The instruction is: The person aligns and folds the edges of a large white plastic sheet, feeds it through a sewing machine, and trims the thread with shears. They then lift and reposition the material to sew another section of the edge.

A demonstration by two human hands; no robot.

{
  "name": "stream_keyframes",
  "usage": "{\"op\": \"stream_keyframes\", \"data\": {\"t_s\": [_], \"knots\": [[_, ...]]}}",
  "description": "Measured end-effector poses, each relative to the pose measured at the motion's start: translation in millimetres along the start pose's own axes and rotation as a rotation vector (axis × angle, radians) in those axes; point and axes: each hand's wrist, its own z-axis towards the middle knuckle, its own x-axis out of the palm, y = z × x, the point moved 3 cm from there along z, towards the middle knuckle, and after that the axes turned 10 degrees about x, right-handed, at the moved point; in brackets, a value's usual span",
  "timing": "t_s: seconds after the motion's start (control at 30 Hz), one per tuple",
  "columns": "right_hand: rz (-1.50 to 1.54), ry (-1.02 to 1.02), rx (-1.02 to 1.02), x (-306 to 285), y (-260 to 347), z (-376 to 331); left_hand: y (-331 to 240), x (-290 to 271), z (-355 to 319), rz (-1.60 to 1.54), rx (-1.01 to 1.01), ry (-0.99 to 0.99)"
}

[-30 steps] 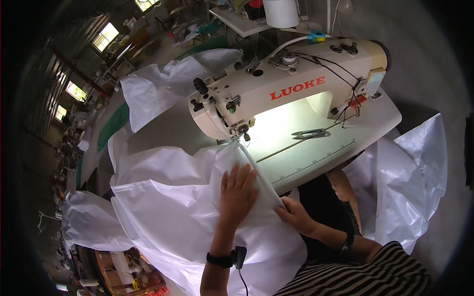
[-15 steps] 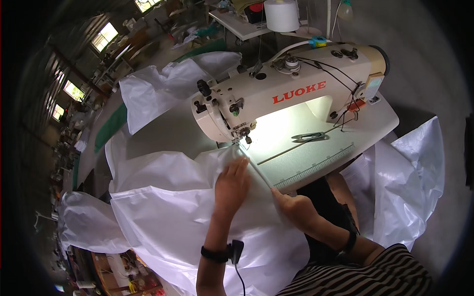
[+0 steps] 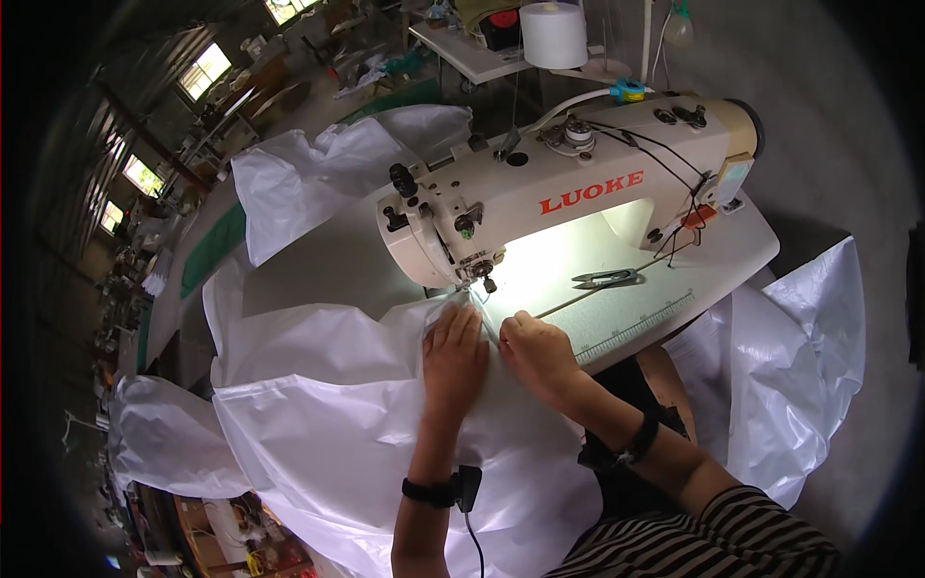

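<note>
A white sewing machine [image 3: 578, 183] stands before me, its needle area lit by a lamp. Glossy white sheeting [image 3: 318, 385] spreads from the needle over the left of the table and down across my lap. My left hand [image 3: 455, 356] lies flat on the sheeting just below the presser foot, fingers stretched toward it. Close by on its right, my right hand [image 3: 530, 347] is closed in a pinch on the sheeting's edge. That edge runs up to the needle between both hands.
Thread snips [image 3: 607, 278] lie on the machine bed under the arm. A white thread cone [image 3: 553, 37] stands behind. More white sheeting [image 3: 795, 356] hangs at the right, and another bunch [image 3: 337, 169] lies beyond the machine head. Black thread dangles at the machine's right end.
My right hand has moved up and left along the sheeting's edge, closer to the needle. My left hand has stayed nearly in place, flat on the sheeting.
</note>
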Motion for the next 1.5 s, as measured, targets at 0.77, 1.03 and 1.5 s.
{"op": "stream_keyframes", "data": {"t_s": [0.77, 1.03, 1.5], "knots": [[-0.3, 0.173, -0.112, 36, 11, -21, 30, -7, 4, -0.099, 0.083, 0.11], [-0.335, 0.145, -0.086, 33, 17, -21, 40, -7, 8, -0.096, 0.126, 0.042], [-0.337, 0.163, -0.081, 38, 14, -5, 98, 16, 18, -0.198, 0.009, 0.05]]}}
